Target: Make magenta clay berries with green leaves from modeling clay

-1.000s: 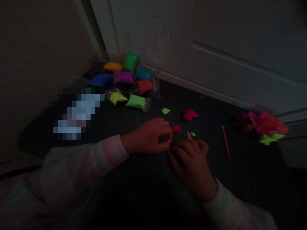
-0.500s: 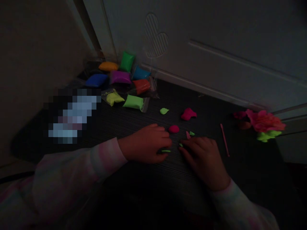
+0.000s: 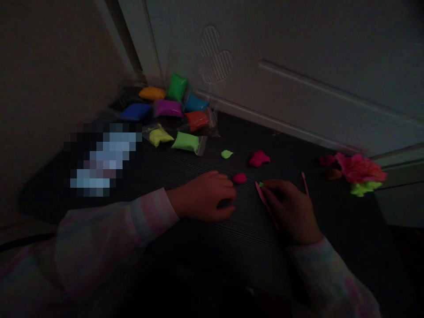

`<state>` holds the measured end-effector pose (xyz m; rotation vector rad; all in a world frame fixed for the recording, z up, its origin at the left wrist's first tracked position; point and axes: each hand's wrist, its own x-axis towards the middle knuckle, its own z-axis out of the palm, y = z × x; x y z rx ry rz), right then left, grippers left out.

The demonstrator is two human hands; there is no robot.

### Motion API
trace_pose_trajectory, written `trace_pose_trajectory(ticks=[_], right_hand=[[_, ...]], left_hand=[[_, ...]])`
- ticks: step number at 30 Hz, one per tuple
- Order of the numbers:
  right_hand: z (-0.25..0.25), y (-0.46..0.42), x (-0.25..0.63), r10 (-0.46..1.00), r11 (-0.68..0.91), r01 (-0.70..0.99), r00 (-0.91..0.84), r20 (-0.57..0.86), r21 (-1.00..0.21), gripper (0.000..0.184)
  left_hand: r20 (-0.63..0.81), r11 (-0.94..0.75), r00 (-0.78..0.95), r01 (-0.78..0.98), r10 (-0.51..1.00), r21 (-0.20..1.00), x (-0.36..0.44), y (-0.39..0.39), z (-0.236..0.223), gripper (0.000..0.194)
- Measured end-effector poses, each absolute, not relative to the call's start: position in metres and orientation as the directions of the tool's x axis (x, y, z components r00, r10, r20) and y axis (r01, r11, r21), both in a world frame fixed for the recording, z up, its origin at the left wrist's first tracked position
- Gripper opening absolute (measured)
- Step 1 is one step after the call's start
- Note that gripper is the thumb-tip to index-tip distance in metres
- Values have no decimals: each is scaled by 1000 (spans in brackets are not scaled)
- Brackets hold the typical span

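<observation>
The fingers of the right hand [image 3: 293,210] reach left with the wrist to the near right, thumb and forefinger tips at a small green piece [image 3: 261,184]; whether they pinch it cannot be told. A pink tool [image 3: 261,194] lies just left of the thumb. The left hand [image 3: 207,198] is curled, thumb apart from forefinger, near a pink lump [image 3: 240,178] on its far right.

Right fingers [image 3: 277,184] touch a green scrap [image 3: 261,184] beside a pink tool [image 3: 263,196]; left fingers [image 3: 225,187] curl near a magenta ball [image 3: 240,178].
</observation>
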<state>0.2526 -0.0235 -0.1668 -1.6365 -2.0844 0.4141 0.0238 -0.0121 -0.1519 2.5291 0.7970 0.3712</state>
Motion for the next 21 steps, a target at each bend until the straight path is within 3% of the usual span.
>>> trace_pose_trajectory(ticks=[3, 6, 9, 11, 15, 19, 21], right_hand=[[-164, -23, 251, 985, 169, 817, -118, 127, -551, 11], [-163, -19, 254, 993, 33, 740, 53, 106, -672, 17], [-164, -15, 255, 987, -5, 592, 130, 89, -806, 22], [-164, -13, 252, 989, -2, 545, 126, 79, -838, 21], [-160, -13, 244, 992, 26, 522, 92, 87, -852, 18], [-153, -15, 236, 992, 74, 481, 57, 116, -873, 15], [-149, -17, 232, 990, 106, 459, 34, 137, -882, 13]], left_hand=[[194, -661, 705, 481, 682, 577, 23, -9, -154, 14], [286, -513, 444, 562, 849, 649, 25, -1, -161, 13], [319, -384, 220, 632, 922, 673, 31, 11, -170, 28], [290, -361, 222, 674, 931, 644, 38, 19, -176, 37], [237, -362, 274, 670, 932, 648, 46, 28, -180, 31], [216, -341, 274, 593, 937, 729, 42, 29, -170, 28], [151, -288, 322, 433, 935, 854, 40, 26, -164, 32]])
